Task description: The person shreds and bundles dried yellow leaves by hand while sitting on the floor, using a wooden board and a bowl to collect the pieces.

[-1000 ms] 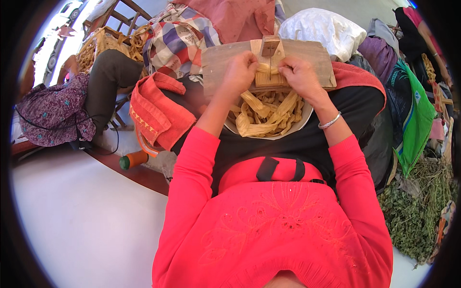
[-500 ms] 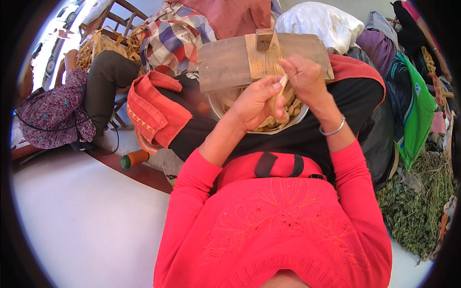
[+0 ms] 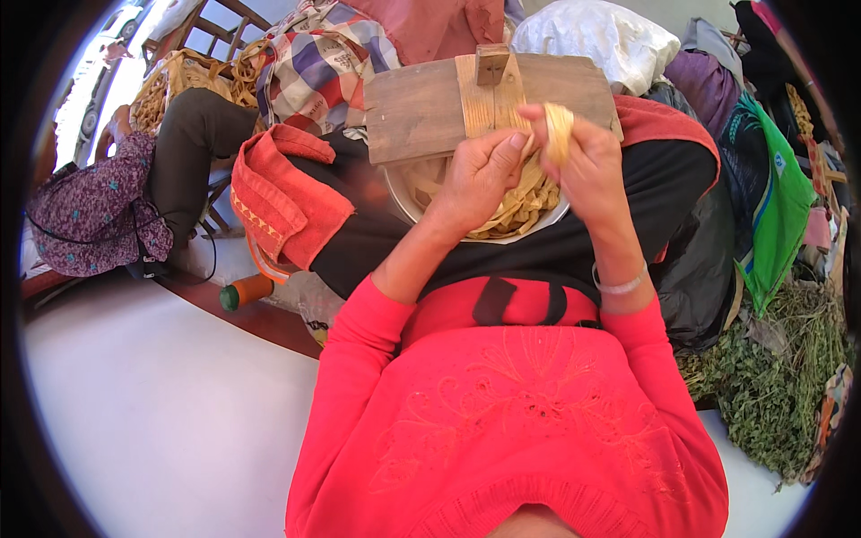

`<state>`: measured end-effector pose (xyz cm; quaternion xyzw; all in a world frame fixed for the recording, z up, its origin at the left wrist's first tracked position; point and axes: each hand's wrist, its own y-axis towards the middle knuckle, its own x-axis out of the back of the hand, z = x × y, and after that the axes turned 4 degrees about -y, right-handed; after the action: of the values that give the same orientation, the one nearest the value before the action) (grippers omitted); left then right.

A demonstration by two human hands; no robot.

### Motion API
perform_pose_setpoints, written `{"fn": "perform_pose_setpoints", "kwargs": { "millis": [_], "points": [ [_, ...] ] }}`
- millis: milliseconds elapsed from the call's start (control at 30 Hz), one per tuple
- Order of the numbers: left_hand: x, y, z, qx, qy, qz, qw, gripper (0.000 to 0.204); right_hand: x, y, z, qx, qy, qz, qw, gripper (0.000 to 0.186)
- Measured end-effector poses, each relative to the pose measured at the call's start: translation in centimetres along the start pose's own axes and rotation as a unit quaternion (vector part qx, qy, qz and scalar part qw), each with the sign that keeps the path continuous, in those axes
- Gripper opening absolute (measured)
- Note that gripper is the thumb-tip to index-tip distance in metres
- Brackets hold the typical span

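Observation:
My right hand is closed, with a pale yellow flat strip wrapped round its fingers. Close beside it, my left hand is closed in a pinch, thumb pressed on the fingers, at what looks like the strip's other end. Below both hands a pale bowl in my lap holds a heap of tan, ribbon-like strips. A wooden board with an upright block lies across the bowl's far side, just beyond my fingers. How the strip runs between the hands is partly hidden.
Red towels drape over both my knees. On the left are a seated person's sleeve and an orange bottle. A white sack, green bag and dried plants crowd the back and right.
My right hand has turned, and the strip now shows looped round its fingers. My left hand has closed from a looser hold into a tight pinch.

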<state>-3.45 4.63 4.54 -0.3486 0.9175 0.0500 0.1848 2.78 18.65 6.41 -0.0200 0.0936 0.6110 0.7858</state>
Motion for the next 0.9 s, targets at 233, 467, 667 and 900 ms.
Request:
{"fn": "perform_pose_setpoints", "kwargs": {
  "millis": [233, 467, 667, 900],
  "points": [
    [-1.3, 0.6, 0.7, 0.127, -0.158, -0.024, 0.979, 0.029, 1.1, 1.0, -2.9, 0.165, -0.517, -0.121, 0.831, 0.025],
    [1.2, 0.7, 2.7, 0.085, 0.134, -0.034, 0.987, 0.009, 1.6, 0.4, -2.9, 0.191, -0.591, -0.069, 0.781, 0.016],
    [0.5, -0.6, 3.0, -0.238, 0.583, -0.073, 0.773, 0.024, 2.4, -1.1, -7.3, -0.115, -0.116, 0.036, 0.986, 0.034],
    [1.6, -0.8, 4.6, -0.239, 0.600, -0.048, 0.762, 0.043, 2.1, -2.8, -6.7, -0.312, 0.216, 0.051, 0.924, 0.025]
  ]
}}
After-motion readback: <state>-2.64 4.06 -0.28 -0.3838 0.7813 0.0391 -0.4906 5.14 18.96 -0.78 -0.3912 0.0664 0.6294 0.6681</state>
